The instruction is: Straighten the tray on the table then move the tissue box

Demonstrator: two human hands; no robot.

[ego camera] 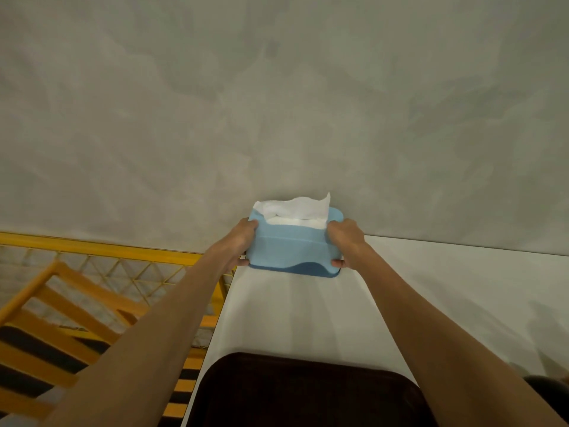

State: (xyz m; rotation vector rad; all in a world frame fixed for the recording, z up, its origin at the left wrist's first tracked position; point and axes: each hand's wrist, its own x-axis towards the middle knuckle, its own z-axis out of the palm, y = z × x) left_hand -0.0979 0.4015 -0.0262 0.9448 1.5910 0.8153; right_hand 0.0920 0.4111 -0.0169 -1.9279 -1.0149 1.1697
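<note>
While both arms stretched up the middle of the frame, the light blue plastic tissue box [294,245] sat gripped between the two hands at the far end of the white desk [446,291], just below centre frame and close against the grey mottled wall [277,103]. The left hand [243,241] was wrapped round the box's left end, fingers curled over the top edge and thumb low at the base. The right hand [345,241] mirrored it on the right end, so both were closed on the box and neither was nearer than the other. The box's long axis ran left to right across the picture, square to the arms, with a white tissue [295,206] sticking up from the slot. Whether its base was touching the desk or just lifted, one couldn't quite tell. Down at the bottom centre lay the dark brown plastic tray [308,392], its far edge looking level with the desk, so the straightening appeared done and the box move in hand. At lower left, a yellow metal railing [92,246] and an orange wooden chair [61,303] stood beside the desk.
</note>
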